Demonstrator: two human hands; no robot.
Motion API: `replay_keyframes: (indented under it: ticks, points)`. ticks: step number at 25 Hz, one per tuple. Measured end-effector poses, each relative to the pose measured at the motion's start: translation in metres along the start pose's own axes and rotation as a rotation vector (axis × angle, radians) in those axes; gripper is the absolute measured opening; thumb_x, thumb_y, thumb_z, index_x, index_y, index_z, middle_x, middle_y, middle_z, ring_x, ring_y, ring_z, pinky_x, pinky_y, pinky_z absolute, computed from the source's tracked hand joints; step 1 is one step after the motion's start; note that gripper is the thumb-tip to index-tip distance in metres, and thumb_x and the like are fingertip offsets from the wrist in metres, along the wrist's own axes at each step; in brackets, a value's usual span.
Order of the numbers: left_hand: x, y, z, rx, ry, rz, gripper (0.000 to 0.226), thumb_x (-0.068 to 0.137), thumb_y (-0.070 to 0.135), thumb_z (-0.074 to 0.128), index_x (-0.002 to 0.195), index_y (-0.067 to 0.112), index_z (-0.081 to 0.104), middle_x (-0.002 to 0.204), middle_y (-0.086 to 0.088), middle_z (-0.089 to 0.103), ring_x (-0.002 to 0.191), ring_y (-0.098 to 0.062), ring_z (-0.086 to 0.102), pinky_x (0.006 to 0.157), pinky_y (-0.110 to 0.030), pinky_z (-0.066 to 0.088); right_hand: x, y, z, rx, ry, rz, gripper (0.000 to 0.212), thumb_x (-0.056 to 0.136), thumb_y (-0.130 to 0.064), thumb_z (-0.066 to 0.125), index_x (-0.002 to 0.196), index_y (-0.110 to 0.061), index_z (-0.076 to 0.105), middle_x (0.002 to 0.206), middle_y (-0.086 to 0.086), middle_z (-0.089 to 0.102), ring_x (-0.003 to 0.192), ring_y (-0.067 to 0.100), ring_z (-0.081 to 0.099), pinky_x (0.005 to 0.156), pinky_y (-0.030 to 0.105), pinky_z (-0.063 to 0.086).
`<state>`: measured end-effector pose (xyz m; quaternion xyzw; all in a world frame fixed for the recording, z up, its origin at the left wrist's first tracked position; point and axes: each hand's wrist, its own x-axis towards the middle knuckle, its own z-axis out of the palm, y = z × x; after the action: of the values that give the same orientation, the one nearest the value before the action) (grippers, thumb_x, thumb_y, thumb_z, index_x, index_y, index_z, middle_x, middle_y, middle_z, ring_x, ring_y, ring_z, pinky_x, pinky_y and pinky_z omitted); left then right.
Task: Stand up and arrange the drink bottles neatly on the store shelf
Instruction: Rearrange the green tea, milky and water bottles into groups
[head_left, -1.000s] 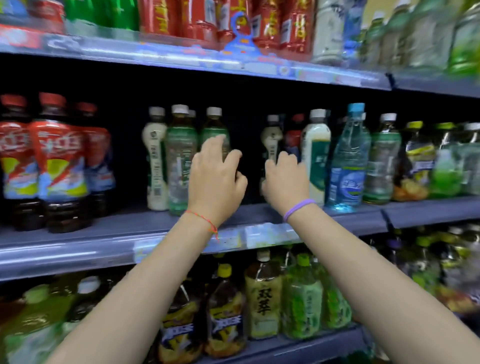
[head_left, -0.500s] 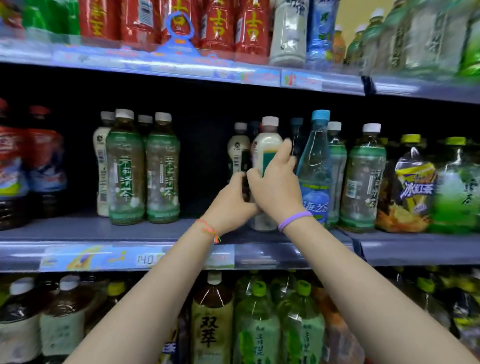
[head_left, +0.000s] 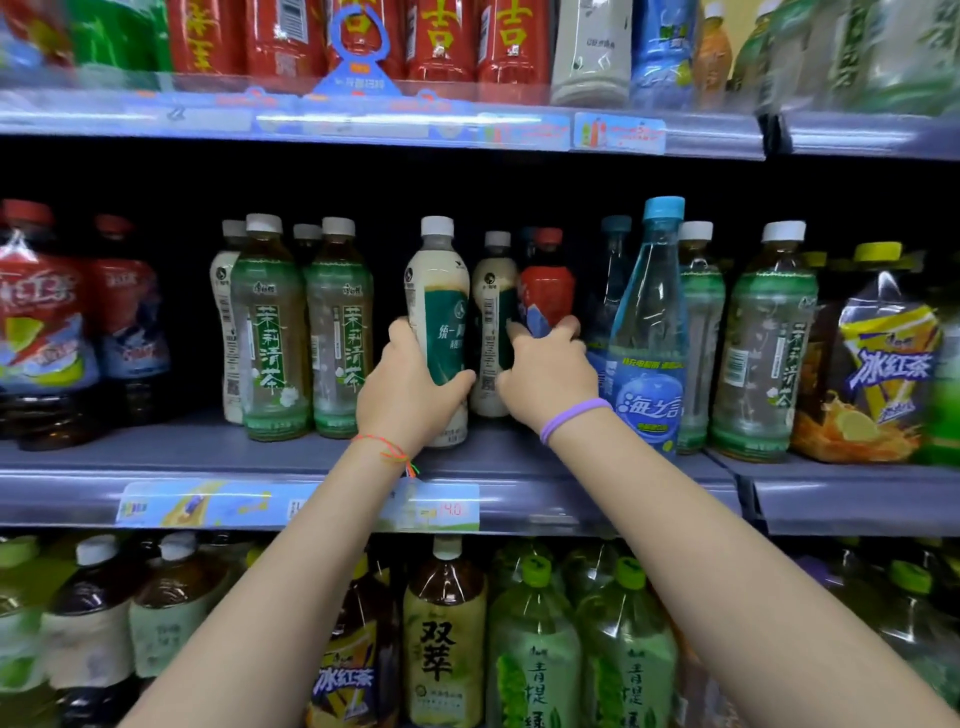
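Left hand: the left hand (head_left: 410, 384) now wraps the lower body of the milk tea bottle (head_left: 439, 312), thumb in front and fingers round the back; half a second ago it sat low behind the right hand with no clear hold on this bottle.
Right hand: the right hand (head_left: 545, 374) has left the milk tea bottle and now curls its fingers round the red bottle (head_left: 545, 291) further back (how firm the hold is, I cannot tell).
Milk tea bottle: upright near the front of the middle shelf (head_left: 260, 457), moved left of where it stood, now apart from the blue water bottle (head_left: 647, 332) it was beside.
Second milk tea bottle: another milk tea bottle (head_left: 493, 322) shows between the two hands, uncovered by the shift.
Green tea bottles: the pair of green tea bottles (head_left: 301, 332) stands to the left, with a gap between it and the held bottle.
Meaning for the task: the hands have split to one bottle each, so the sorting is underway; the red bottle looks out of place among the pale ones and probably needs pulling out.
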<state>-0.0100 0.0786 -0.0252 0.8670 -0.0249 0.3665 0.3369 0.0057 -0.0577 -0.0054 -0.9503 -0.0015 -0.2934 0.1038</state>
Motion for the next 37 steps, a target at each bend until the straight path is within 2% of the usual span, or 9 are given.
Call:
replay_keyframes:
  ticks: [4, 8, 12, 17, 20, 25, 30, 33, 37]
  points:
    - [0.000, -0.001, 0.002, 0.012, 0.006, 0.009, 0.059, 0.082, 0.043, 0.072, 0.115, 0.009, 0.037, 0.119, -0.012, 0.059, 0.101, -0.039, 0.061, 0.077, -0.045, 0.050, -0.002, 0.001, 0.003, -0.119, 0.137, -0.076, 0.033, 0.092, -0.024, 0.051, 0.122, -0.014, 0.059, 0.128, 0.021, 0.039, 0.105, 0.039, 0.053, 0.079, 0.040, 0.049]
    - [0.000, 0.001, 0.002, 0.018, 0.002, 0.004, 0.059, 0.082, 0.044, 0.072, 0.116, 0.009, 0.037, 0.120, -0.012, 0.058, 0.101, -0.039, 0.061, 0.077, -0.045, 0.051, -0.025, 0.010, 0.004, -0.065, 0.336, -0.190, 0.024, 0.089, -0.025, 0.054, 0.108, -0.014, 0.064, 0.106, 0.017, 0.048, 0.088, 0.036, 0.054, 0.057, 0.035, 0.034]
    - [0.000, 0.000, 0.002, 0.016, 0.002, 0.004, 0.058, 0.083, 0.043, 0.072, 0.115, 0.010, 0.037, 0.119, -0.011, 0.058, 0.099, -0.039, 0.062, 0.075, -0.044, 0.050, -0.046, 0.009, 0.019, 0.055, 0.479, -0.210, 0.040, 0.080, -0.024, 0.067, 0.111, -0.018, 0.043, 0.094, 0.017, 0.045, 0.069, 0.036, 0.055, 0.046, 0.032, 0.033]
    - [0.001, -0.003, 0.004, 0.015, 0.010, 0.007, 0.059, 0.082, 0.044, 0.072, 0.115, 0.011, 0.036, 0.119, -0.011, 0.057, 0.098, -0.038, 0.062, 0.075, -0.046, 0.052, -0.034, 0.013, 0.004, 0.578, 0.507, -0.057, 0.059, 0.081, -0.041, 0.077, 0.100, -0.014, 0.028, 0.098, 0.012, 0.056, 0.083, 0.038, 0.064, 0.058, 0.032, 0.036]
    - [0.000, -0.002, 0.004, 0.006, 0.016, 0.004, 0.057, 0.083, 0.043, 0.071, 0.116, 0.011, 0.037, 0.119, -0.010, 0.057, 0.098, -0.038, 0.062, 0.072, -0.042, 0.049, -0.033, 0.009, -0.004, 0.899, 0.438, -0.001, 0.072, 0.075, -0.038, 0.083, 0.122, -0.013, 0.035, 0.107, 0.005, 0.061, 0.094, 0.027, 0.064, 0.073, 0.033, 0.048]
    - [0.002, -0.004, 0.002, 0.000, 0.005, 0.011, 0.059, 0.082, 0.045, 0.074, 0.117, 0.012, 0.039, 0.116, -0.008, 0.062, 0.101, -0.035, 0.063, 0.078, -0.044, 0.052, -0.037, 0.007, -0.012, 0.999, 0.527, -0.212, 0.069, 0.076, -0.035, 0.082, 0.132, -0.019, 0.044, 0.116, -0.001, 0.056, 0.099, 0.004, 0.052, 0.078, 0.002, 0.038]
    - [-0.003, -0.005, -0.013, -0.382, -0.323, 0.014, 0.043, 0.098, 0.035, 0.058, 0.136, 0.019, 0.047, 0.126, 0.000, 0.064, 0.109, -0.013, 0.060, 0.092, -0.030, 0.047, -0.043, -0.025, -0.045, 1.180, 0.483, -0.322, 0.059, 0.080, -0.038, 0.079, 0.122, -0.020, 0.043, 0.102, -0.007, 0.062, 0.091, 0.006, 0.064, 0.080, 0.022, 0.051]
    - [-0.005, -0.031, -0.051, -0.472, 0.045, 0.161, 0.020, 0.099, 0.026, 0.052, 0.114, 0.019, 0.064, 0.102, 0.005, 0.069, 0.094, -0.011, 0.064, 0.085, -0.033, 0.052, -0.048, -0.070, -0.046, 1.321, 0.406, -0.331, 0.053, 0.081, -0.032, 0.079, 0.117, -0.014, 0.044, 0.092, -0.013, 0.063, 0.082, 0.001, 0.065, 0.076, 0.025, 0.053]
    - [0.005, -0.104, -0.123, -0.151, 0.604, 0.254, 0.018, 0.085, 0.012, 0.055, 0.098, 0.011, 0.067, 0.098, -0.007, 0.062, 0.091, -0.018, 0.056, 0.083, -0.037, 0.047, -0.054, -0.152, -0.025, 1.372, 0.380, -0.324, 0.055, 0.079, -0.032, 0.080, 0.116, -0.015, 0.043, 0.091, -0.015, 0.063, 0.079, 0.000, 0.065, 0.076, 0.025, 0.054]
